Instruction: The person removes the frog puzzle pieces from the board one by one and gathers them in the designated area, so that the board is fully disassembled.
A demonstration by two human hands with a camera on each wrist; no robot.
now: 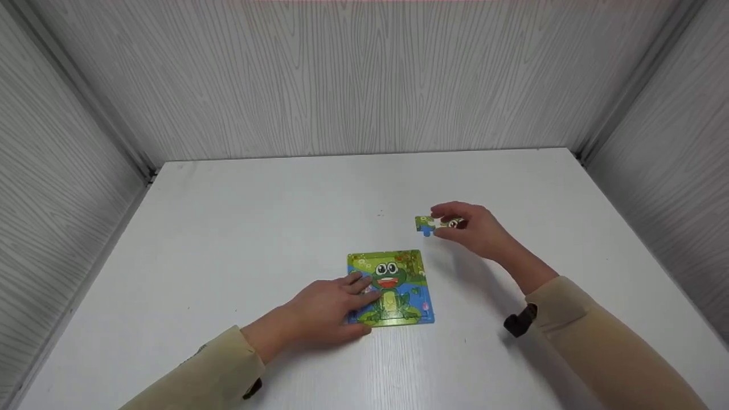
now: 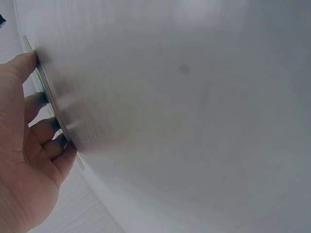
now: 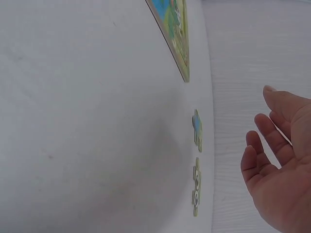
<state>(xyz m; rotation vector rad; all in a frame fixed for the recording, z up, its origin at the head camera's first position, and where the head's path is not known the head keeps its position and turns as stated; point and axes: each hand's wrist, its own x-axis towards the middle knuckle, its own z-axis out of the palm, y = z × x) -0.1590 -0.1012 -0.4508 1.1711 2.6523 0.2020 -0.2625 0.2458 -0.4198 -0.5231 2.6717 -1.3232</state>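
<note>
A square frog jigsaw puzzle [image 1: 413, 279] lies on the white table in front of me. My left hand [image 1: 327, 310] rests on its left side, with several fingers lying over the picture and the thumb at the near edge. In the left wrist view the puzzle's thin edge [image 2: 51, 92] runs beside those fingers. Beyond the puzzle, my right hand [image 1: 475, 230] hovers over two loose puzzle pieces, thumb and fingers apart. One is a green and blue piece [image 3: 198, 130]; the other, an eye piece [image 3: 197, 187], is partly covered by the hand in the head view.
The white tabletop [image 1: 256, 228] stretches out on both sides of the puzzle. A wood-grain panel [image 1: 364, 80] stands along the back edge, with similar panels at left and right. Dark straps hang at both sleeve cuffs.
</note>
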